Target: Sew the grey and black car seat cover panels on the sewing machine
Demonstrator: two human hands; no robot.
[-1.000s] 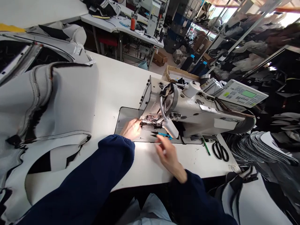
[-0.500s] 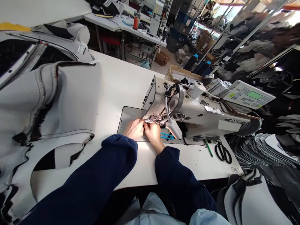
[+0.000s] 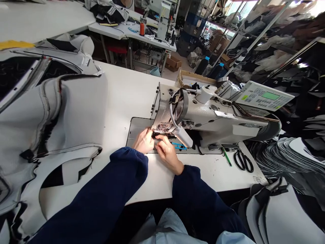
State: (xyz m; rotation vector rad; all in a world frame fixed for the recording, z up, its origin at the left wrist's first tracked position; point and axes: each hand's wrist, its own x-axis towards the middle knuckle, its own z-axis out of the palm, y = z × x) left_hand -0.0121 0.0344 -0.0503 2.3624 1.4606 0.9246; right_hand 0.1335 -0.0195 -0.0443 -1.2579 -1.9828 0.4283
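Observation:
A grey industrial sewing machine (image 3: 203, 117) stands on the white table, its lamp lit over the needle area. My left hand (image 3: 143, 141) is closed at the left of the presser foot, its fingertips against a small dark piece (image 3: 153, 135) too hidden to name. Just right of it, my right hand (image 3: 167, 151) is curled, with the index finger and thumb drawn together by the same dark piece. What lies in its fingers is not visible. A blue clip-like part (image 3: 179, 146) rests on the machine bed behind my right hand.
Grey sewn covers (image 3: 81, 112) fill the table's left side. Black scissors (image 3: 243, 160) and a green pen-like stick (image 3: 226, 157) lie to the right. A control panel (image 3: 264, 96) tops the machine. Stacked cut pieces (image 3: 297, 157) stand beyond the right edge.
My right hand has drawn back slightly from the presser foot toward me and turned, exposing the dark piece. My left hand stays by the foot. The whole view has shifted slightly.

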